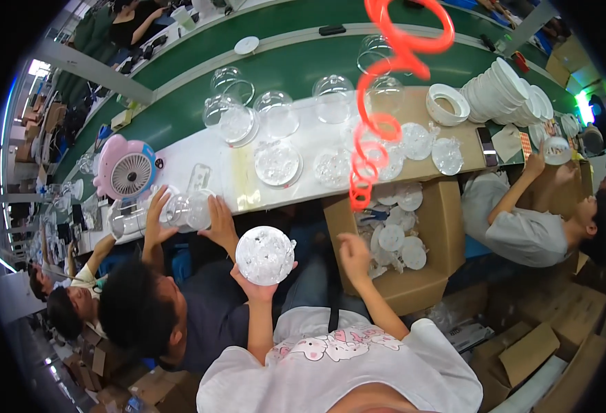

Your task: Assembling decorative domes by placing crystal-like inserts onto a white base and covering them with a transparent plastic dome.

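My left hand (pixel 256 288) holds up a round white disc (pixel 265 255) from below, its fingers under the lower rim. The disc's face looks crinkled and glossy, as if under clear film, with a few dark specks. Over the near left edge of an open cardboard box (pixel 418 292) is my right hand (pixel 354 256), apart from the disc. Its fingers are smeared and partly hidden, and nothing shows in it. Inside the box lie several similar white discs (pixel 414 252) among clear wrapping. More film-covered discs (pixel 277 162) rest on the white bench top (pixel 231 175).
A red coiled hose (pixel 366 162) hangs over the bench by the box. Clear domes (pixel 332 98), stacked white rings (pixel 492 96) and a pink fan (pixel 125 167) stand on the bench. Close on my left, a co-worker (pixel 210 310) handles clear domes; another (pixel 523 220) sits right.
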{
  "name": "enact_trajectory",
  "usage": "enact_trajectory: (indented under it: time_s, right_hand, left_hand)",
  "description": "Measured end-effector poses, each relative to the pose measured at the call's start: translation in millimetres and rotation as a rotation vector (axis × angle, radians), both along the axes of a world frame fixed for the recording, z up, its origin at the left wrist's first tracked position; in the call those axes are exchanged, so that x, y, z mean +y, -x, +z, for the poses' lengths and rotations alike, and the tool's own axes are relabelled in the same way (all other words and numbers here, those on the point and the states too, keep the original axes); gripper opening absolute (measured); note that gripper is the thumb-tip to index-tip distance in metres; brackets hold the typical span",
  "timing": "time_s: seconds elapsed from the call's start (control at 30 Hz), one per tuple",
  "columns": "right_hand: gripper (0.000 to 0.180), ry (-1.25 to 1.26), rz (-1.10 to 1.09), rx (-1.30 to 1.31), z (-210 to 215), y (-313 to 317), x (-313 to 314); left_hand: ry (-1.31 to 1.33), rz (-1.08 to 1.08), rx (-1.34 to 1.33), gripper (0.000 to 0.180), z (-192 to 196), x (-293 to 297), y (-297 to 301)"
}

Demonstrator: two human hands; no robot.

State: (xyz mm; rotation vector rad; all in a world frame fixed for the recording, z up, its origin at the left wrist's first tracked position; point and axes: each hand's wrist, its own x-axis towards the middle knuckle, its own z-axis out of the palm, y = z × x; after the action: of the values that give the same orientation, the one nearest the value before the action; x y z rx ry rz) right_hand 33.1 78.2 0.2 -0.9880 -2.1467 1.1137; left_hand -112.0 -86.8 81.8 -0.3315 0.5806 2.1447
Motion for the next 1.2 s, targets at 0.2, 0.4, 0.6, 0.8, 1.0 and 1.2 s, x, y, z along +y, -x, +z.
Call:
enact_trajectory:
  time_s: [0.2, 0.4, 0.6, 0.8, 1.0, 1.2]
  right_hand:
    - [0.049, -0.158, 0.721, -1.174, -199.9, -146.6, -72.0]
    - [0.047, -0.106, 0.722, -1.367, -219.5, -134.4, -78.8]
    - [0.039, 0.463, 0.431, -1.054, -179.9, -126.2, 11.4]
    - [0.020, -0.331, -0.254, -0.466, 4.6, -58.8, 222.1]
    - [0.021, -0.681, -0.198, -0.570, 10.6, 27.2, 411.4]
    - [0.015, -0.534, -0.247, -1.005, -30.1, 55.8, 467.2]
  left_hand:
    - [0.021, 0.020, 0.040, 0.072, 8.0, -7.0, -4.7]
    - [-0.537, 0.057, -0.175, 0.090, 38.5, 24.7, 5.7]
    - [-0.050, -0.141, 0.135, 0.088, 35.1, 18.3, 12.5]
    - [0.018, 0.053, 0.119, 0.086, 31.1, 6.7, 14.9]
    - [0.020, 0.154, 0.196, 0.083, 34.4, 18.9, 9.7]
    - [0.141, 0.348, 0.249, 0.081, 25.5, 39.8, 10.6]
